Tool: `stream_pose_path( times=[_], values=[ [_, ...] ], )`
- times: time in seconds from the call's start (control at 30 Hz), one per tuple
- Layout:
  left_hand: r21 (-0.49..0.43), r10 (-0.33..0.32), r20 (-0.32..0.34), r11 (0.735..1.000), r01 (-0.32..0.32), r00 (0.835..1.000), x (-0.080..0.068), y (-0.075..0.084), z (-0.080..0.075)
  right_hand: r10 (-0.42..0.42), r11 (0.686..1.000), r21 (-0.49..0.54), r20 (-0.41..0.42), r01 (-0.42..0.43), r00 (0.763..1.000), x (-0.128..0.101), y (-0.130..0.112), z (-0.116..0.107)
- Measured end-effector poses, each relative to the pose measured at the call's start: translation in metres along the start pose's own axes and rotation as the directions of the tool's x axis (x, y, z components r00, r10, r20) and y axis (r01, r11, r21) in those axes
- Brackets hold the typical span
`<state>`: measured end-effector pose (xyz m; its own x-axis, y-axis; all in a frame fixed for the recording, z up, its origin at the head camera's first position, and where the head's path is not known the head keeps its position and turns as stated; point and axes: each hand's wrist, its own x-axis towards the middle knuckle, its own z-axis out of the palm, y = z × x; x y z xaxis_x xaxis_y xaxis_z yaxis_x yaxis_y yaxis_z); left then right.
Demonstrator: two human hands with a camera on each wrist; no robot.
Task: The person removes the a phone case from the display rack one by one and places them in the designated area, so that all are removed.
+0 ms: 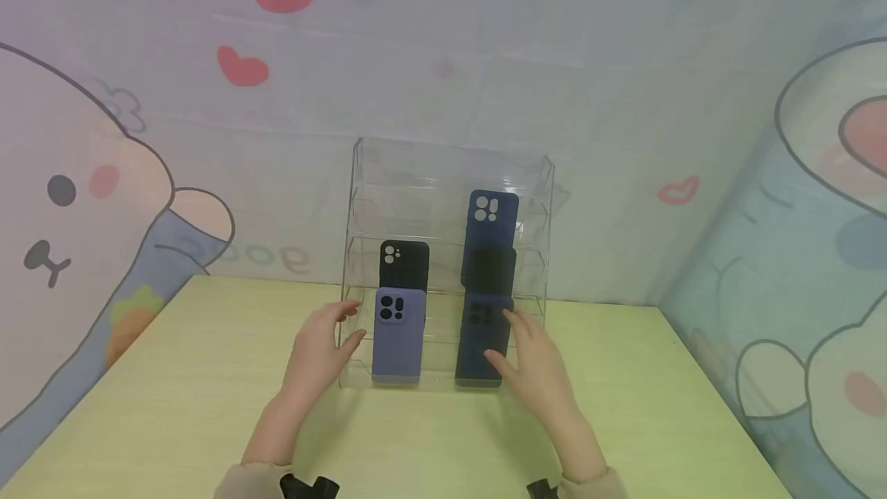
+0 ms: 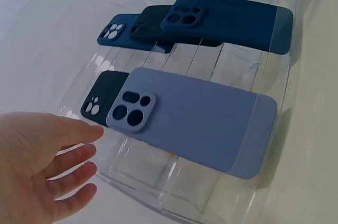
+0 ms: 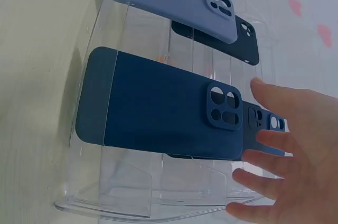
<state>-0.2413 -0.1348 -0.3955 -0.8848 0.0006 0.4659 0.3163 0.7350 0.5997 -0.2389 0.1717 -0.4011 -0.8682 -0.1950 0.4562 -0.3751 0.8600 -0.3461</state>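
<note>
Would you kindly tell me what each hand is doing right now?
Left hand: open, holding nothing, beside the lilac phone case.
Right hand: open, holding nothing, beside the dark blue phone case.

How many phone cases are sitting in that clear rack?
5. Left column: lavender case in front, black case behind. Right column: navy case in front, dark case behind it, blue case highest. None seem hidden.

Five phone cases in one clear tiered stand [image 1: 443,168]: one lavender [image 1: 397,336], two black [image 1: 404,264], two navy [image 1: 483,339].
</note>
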Motion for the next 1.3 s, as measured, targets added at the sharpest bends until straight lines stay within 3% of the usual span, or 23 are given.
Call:
stream_pose_path(
  times=[0.1,0.23,0.4,0.5,0.63,0.7,1.0,1.3],
  values=[
    [-0.098,-0.044,-0.029,0.994,0.041,0.999,0.002,-0.010,-0.002,0.016,0.998,0.060,-0.037,-0.013,0.999,0.001,0.000,0.000],
    [-0.232,-0.148,-0.029,0.963,0.137,0.989,0.005,-0.024,-0.005,0.055,0.987,0.156,-0.072,-0.043,0.996,0.002,0.002,0.000],
    [-0.377,-0.258,0.043,0.891,0.255,0.965,0.007,-0.039,-0.005,0.085,0.963,0.265,-0.155,-0.041,0.984,0.005,0.008,0.002],
    [-0.459,-0.296,0.123,0.829,0.319,0.947,0.006,-0.046,-0.004,0.089,0.946,0.324,-0.206,-0.018,0.975,0.009,0.012,0.003],
    [-0.527,-0.303,0.226,0.762,0.378,0.926,0.003,-0.056,-0.002,0.158,0.919,0.386,-0.174,-0.080,0.972,0.016,0.017,0.002],
    [-0.540,-0.297,0.259,0.744,0.393,0.919,0.001,-0.060,0.000,0.199,0.910,0.396,-0.151,-0.125,0.968,0.020,0.019,0.002],
    [-0.560,-0.262,0.351,0.711,0.426,0.899,-0.002,-0.078,0.010,0.258,0.905,0.386,-0.162,-0.180,0.952,0.033,0.018,0.003],
    [-0.566,-0.264,0.366,0.698,0.439,0.892,-0.005,-0.082,0.015,0.266,0.911,0.357,-0.129,-0.205,0.955,0.039,0.017,0.008]
  ],
)
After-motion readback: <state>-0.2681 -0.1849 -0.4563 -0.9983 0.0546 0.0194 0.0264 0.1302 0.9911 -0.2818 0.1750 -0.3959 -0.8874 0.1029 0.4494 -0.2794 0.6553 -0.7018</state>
